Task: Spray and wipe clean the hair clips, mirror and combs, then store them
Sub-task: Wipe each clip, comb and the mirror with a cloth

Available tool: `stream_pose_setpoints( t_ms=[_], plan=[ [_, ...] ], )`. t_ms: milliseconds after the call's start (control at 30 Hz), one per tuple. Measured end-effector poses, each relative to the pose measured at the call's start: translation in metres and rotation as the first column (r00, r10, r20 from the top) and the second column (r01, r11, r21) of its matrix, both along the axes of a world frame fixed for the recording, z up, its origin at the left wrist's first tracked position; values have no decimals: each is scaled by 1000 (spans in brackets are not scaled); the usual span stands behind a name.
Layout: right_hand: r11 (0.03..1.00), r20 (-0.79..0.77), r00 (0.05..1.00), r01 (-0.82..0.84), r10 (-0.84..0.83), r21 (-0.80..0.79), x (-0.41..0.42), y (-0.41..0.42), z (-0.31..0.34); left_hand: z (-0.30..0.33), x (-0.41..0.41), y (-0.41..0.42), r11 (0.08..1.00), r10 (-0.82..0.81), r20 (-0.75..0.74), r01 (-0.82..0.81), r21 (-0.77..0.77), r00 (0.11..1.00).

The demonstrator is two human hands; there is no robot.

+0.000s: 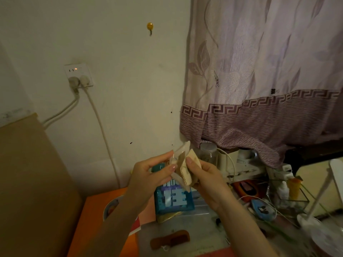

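Observation:
My left hand [148, 175] pinches a pale translucent hair clip [181, 151], raised in front of me. A beige cloth [191, 171] is folded round the clip, and my right hand [207, 180] grips that cloth with the thumb pressed on it. A brown wooden comb [170, 239] lies flat on the grey desk surface [194, 227] below my arms. The clip's lower part is hidden by the cloth and fingers.
A teal box [174, 201] stands behind my hands. A clear jar [208, 153], bottles in a glass tray [291, 193], cables and a white lamp base [311, 225] crowd the right. An orange surface [96, 219] and a cardboard panel [27, 182] lie left. A curtain [259, 71] hangs above.

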State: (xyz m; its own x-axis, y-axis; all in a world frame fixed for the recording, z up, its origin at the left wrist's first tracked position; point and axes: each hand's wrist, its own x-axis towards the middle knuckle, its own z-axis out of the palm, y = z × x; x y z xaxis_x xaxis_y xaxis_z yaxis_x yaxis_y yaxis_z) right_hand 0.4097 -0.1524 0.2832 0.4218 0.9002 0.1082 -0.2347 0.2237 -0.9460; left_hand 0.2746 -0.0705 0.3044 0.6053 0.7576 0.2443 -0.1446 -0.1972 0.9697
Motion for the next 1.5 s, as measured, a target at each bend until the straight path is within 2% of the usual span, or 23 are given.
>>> stream_pose_setpoints(
  t_ms=[200, 400, 567, 767, 1100, 1500],
  plan=[
    [999, 83, 996, -43, 43, -7, -9, -3, -14, -4, 0, 6, 997, 51, 73, -45, -70, 996],
    [999, 116, 993, -1, 6, -41, -12, -9, -31, -11, -2, 8, 994, 92, 87, -87, -66, 992],
    [998, 81, 995, 63, -65, 23, -9, -9, -33, -18, -6, 8, 993, 43, 69, -34, -117, 997],
    [990, 40, 992, 121, -124, 75, -8, -9, -35, -37, -6, -5, 989, -58, -24, 54, -139, 998],
    [981, 34, 981, 194, -193, -21, -24, -27, -78, -61, 0, -6, 976, -35, -10, 32, -217, 999],
    [908, -7, 935, 344, -356, -240, -23, -66, -140, -124, 21, -28, 923, -142, -60, 110, -368, 988]
  ],
)
